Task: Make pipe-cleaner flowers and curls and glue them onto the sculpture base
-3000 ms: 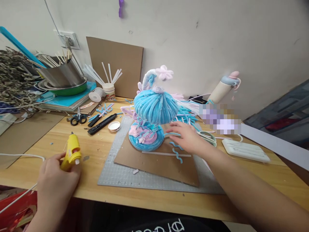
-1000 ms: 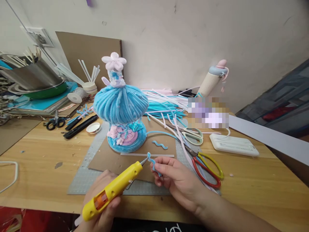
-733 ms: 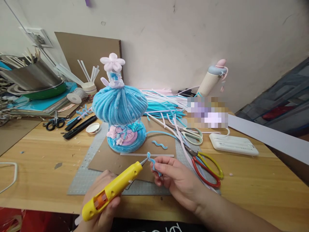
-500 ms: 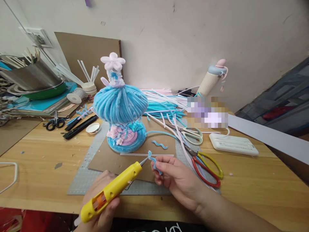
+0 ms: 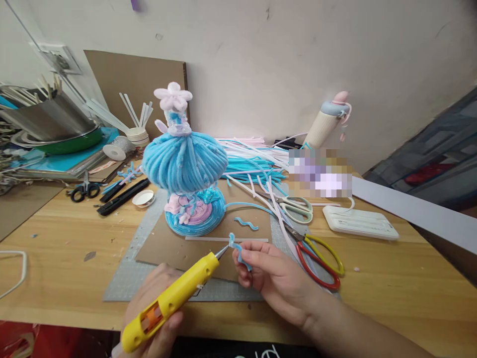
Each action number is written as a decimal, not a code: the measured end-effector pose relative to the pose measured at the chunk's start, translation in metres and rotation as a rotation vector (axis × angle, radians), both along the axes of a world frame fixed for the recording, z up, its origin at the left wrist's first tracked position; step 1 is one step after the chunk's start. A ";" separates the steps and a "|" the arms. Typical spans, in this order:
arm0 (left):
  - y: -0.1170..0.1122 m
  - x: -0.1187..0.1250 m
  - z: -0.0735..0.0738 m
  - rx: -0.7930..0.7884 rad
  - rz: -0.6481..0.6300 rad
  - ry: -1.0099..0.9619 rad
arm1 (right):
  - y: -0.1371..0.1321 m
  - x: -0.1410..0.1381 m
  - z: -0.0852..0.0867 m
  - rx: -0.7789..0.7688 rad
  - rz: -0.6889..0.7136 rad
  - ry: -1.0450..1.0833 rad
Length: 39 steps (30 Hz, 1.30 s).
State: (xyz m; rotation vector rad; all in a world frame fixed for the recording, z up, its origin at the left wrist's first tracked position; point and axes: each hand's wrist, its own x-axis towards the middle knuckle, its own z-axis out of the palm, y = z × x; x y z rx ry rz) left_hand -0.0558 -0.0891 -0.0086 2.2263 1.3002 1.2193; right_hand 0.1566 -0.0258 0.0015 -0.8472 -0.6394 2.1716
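Observation:
My left hand grips a yellow glue gun at the near table edge, its nozzle touching the upper end of a short wavy blue pipe-cleaner piece. My right hand pinches that piece between thumb and fingers. Behind them a blue pipe-cleaner mushroom craft with a pink flower on top stands on a brown cardboard sheet over a grey cutting mat. Another wavy blue piece and a white glue stick lie on the cardboard.
Red-and-yellow scissors and pale green scissors lie right of the craft, beside a heap of blue, white and pink pipe cleaners. A white flat device lies right. Black scissors, a utility knife and pans sit left.
Three seconds ago the glue gun lay on the table at left and my right hand reached beside the craft. Since then both hands came together; in the last second the piece tilted slightly.

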 end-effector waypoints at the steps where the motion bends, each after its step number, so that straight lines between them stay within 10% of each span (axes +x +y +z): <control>1: 0.000 0.000 0.000 0.002 -0.003 0.004 | 0.000 0.000 0.000 -0.003 0.000 0.001; 27: -0.001 0.000 -0.002 -0.011 0.010 0.010 | 0.000 0.003 -0.005 -0.126 0.251 0.248; 39: -0.011 -0.022 -0.016 0.069 0.216 0.116 | 0.019 0.010 -0.007 -0.229 0.213 0.345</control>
